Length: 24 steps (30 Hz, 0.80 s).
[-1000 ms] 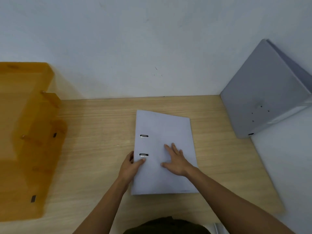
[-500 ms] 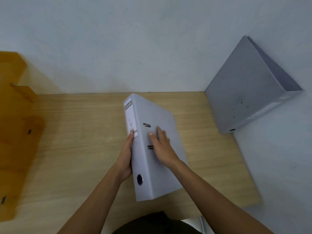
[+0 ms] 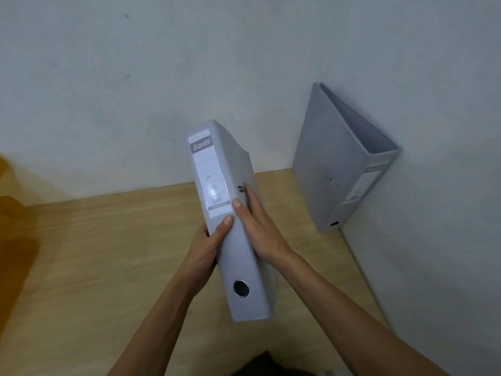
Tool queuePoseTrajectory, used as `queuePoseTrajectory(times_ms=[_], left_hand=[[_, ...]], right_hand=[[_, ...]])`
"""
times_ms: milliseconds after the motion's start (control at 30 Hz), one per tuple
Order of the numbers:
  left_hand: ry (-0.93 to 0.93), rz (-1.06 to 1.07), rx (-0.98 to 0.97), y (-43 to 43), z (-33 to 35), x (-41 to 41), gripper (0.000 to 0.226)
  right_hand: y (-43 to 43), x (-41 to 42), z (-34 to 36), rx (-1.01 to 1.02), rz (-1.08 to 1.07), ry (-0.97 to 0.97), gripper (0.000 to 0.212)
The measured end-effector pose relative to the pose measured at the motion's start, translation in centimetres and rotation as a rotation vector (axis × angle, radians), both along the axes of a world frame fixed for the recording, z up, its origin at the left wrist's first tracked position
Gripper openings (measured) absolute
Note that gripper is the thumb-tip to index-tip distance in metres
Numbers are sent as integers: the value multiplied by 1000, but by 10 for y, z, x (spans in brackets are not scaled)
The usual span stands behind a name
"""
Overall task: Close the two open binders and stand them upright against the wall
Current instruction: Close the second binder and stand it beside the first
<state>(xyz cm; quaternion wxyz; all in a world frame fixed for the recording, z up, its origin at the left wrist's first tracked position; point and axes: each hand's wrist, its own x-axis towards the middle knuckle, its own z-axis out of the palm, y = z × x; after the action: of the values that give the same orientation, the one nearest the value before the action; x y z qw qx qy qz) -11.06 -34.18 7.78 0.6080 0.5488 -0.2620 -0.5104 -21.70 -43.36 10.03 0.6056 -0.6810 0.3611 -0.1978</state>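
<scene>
A closed grey binder (image 3: 214,172) is held tilted above the wooden desk (image 3: 95,253), its labelled spine facing me and its top end raised toward the back wall. My left hand (image 3: 208,242) grips its left side with the thumb on the spine. My right hand (image 3: 254,226) presses flat on its right cover, thumb on the spine too. A second grey binder (image 3: 333,164) stands upright in the back right corner, leaning against the right wall (image 3: 433,240), spine toward me.
An orange translucent tray (image 3: 13,226) sits at the desk's left edge, only partly in view. The white back wall (image 3: 135,90) meets the desk just behind the held binder. A dark garment shows at the bottom edge.
The binder lay flat and closed on the desk a second ago. Both hands have tipped it onto its edge and lifted it, spine now facing up toward me.
</scene>
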Motion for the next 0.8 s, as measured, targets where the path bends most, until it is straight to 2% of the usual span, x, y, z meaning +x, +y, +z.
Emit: queuePoseTrajectory(times_ms=[167,300,500,633,800], left_hand=[[-220,-28,-46,-26,8,-25,59],[-353,-75,-47,-42,-4,-50,74],[-550,-118,-80,-64,-25,-84,99],[-589,-197,-41,-82,-33,-93,109],[-641,-268,46,-103,-40,-100,118]], right_hand=[[-38,-53,16,-25,2,-69,84],[-63,-87,20,-88,57,-40,84],[-75,-127,3,-86,24,-100,78],[-80,-146,-19,-82,-61,-79,86],[-85,-161,-35,-57,-168,-55,73]])
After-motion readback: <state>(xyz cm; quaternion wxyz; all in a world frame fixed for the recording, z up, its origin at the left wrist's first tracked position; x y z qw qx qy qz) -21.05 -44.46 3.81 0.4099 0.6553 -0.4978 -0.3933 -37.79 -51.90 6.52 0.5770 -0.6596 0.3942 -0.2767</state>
